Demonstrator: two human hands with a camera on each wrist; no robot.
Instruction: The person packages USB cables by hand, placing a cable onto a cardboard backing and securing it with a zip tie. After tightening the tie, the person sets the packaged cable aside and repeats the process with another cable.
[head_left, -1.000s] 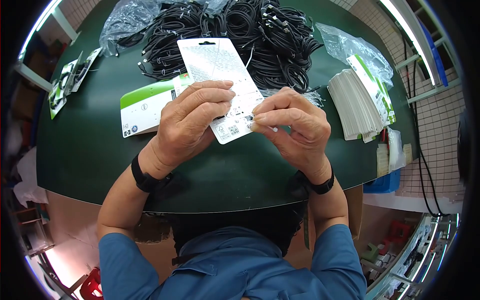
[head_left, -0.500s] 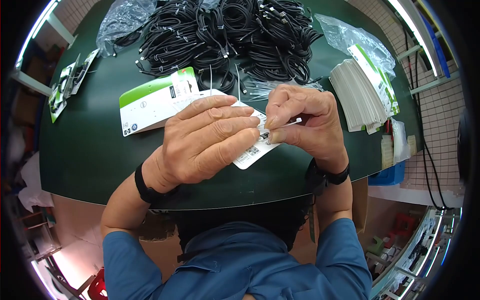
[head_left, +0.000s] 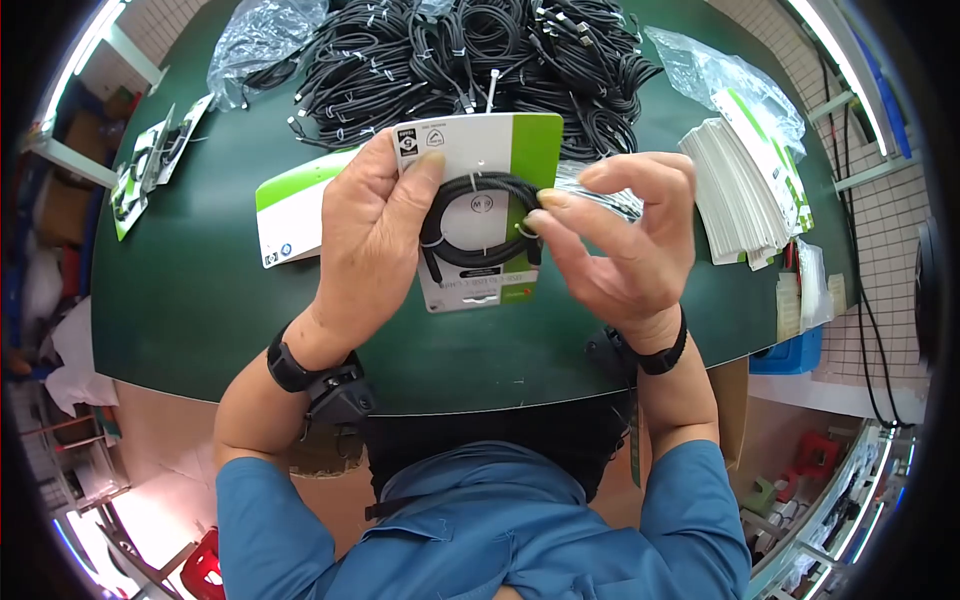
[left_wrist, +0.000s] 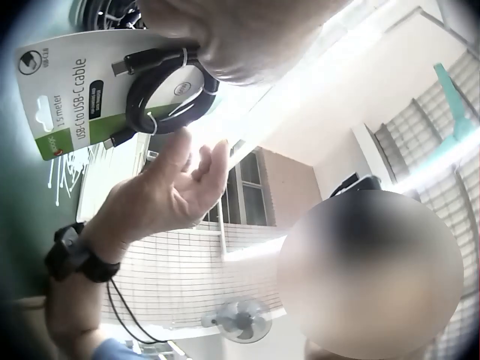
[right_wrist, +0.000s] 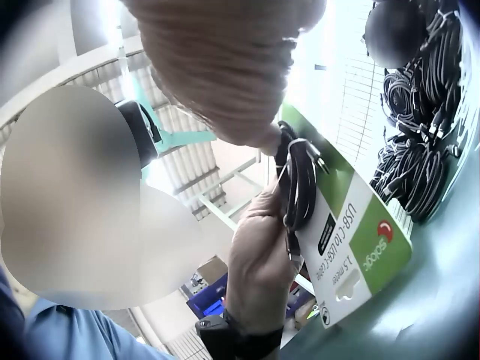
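Flat white-and-green cardboard card (left_wrist: 75, 94): "USB-C to USB-C cable", "1.5 meter"
Green corner (right_wrist: 386, 255) of that card: "sologic", beside a round red logo (right_wrist: 385, 229)
Black rectangular label (left_wrist: 96, 99): print too small

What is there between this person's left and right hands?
In the head view, a black USB-C cable coiled on its white-and-green card sits between the left hand and right hand.

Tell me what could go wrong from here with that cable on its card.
The white tie poking up beyond the card might snag on the cable heap. The right hand has fingertips at the edge of the coiled cable; a tug there might pull it askew. The left hand grips the card by one side, so it could twist.
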